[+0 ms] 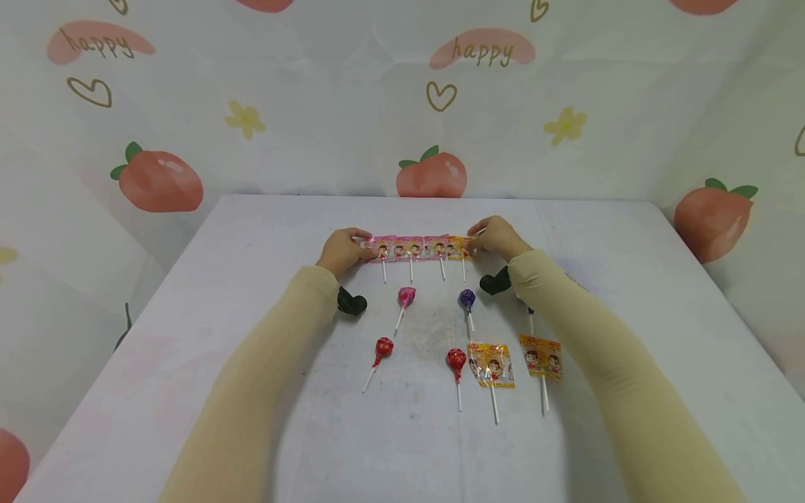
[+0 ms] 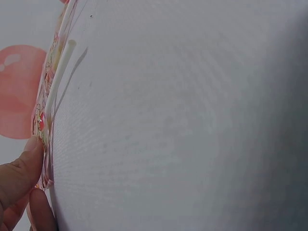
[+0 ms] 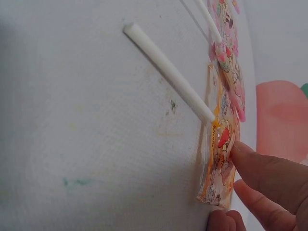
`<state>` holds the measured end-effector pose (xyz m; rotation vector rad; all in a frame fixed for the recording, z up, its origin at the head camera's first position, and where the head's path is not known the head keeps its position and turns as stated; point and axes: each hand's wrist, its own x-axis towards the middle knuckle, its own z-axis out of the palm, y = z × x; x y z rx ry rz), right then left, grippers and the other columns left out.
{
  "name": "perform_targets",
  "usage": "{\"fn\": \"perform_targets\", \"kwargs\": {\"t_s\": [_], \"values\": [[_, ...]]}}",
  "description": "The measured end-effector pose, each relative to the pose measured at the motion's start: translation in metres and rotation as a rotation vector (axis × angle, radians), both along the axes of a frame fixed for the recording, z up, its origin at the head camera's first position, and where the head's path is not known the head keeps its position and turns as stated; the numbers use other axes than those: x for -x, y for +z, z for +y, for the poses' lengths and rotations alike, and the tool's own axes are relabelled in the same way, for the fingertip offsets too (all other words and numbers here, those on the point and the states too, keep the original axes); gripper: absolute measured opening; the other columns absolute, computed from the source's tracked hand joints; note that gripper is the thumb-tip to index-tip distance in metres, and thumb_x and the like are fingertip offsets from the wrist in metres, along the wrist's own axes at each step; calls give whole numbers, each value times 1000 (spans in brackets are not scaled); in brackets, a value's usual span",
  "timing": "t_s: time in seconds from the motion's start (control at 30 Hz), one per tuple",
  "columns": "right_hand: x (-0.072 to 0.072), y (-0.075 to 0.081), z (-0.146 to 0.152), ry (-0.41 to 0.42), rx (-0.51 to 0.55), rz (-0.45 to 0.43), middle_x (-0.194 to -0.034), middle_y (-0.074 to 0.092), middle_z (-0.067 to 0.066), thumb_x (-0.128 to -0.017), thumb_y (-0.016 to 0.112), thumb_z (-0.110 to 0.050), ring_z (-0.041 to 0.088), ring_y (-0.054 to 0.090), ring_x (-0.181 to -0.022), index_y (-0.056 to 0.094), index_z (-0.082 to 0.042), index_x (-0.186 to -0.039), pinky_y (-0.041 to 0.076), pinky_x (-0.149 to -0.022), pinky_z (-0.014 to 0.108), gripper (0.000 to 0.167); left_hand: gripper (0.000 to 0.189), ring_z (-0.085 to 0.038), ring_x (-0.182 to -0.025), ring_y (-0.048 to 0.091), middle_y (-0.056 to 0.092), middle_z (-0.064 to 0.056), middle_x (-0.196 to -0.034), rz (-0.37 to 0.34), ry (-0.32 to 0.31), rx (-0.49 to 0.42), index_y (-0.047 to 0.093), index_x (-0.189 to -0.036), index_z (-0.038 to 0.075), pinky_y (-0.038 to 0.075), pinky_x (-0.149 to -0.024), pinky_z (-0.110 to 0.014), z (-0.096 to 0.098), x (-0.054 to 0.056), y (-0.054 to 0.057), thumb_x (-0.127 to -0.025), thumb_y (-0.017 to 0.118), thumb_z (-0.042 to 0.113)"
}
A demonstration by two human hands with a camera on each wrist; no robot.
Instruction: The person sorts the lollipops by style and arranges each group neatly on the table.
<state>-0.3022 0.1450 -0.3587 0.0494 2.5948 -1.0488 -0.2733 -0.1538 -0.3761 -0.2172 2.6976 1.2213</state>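
Observation:
Several flat-wrapped lollipops lie in a row at the far part of the table, sticks toward me. At the row's left end, my left hand (image 1: pixel 342 250) pinches the wrapper of a pink-wrapped lollipop (image 1: pixel 383 249) between thumb and fingers; its white stick (image 2: pixel 61 72) shows in the left wrist view. My right hand (image 1: pixel 501 238) pinches the edge of the yellow-wrapped lollipop (image 1: pixel 455 249) at the right end. In the right wrist view, thumb and fingertips meet on that yellow wrapper (image 3: pixel 224 139), beside its neighbour's pink wrapper (image 3: pixel 233 82).
Nearer me lie a pink ball lollipop (image 1: pixel 407 297), a purple one (image 1: pixel 467 299), two red ones (image 1: pixel 384 346), and yellow-wrapped lollipops (image 1: pixel 493 365) at the right. My right sleeve (image 1: pixel 585 335) partly hides another stick (image 1: pixel 531 323). A peach-print cloth (image 1: pixel 339 154) hangs behind the white table (image 1: pixel 251 230).

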Motion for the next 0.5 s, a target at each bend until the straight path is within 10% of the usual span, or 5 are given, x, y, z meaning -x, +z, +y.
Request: {"fn": "perform_targets", "kwargs": {"t_s": [0.5], "values": [[6,1,9,-20,107,-70,-134,50,16,-92,67,-21,21,53,-99,53,-3,-134,40,-98,36,48,44,-19,-84,45,54,-6,-93,-15,9,-8,64,-125,14,36,-83,-31,0,1,-2,-85,76,24]]}}
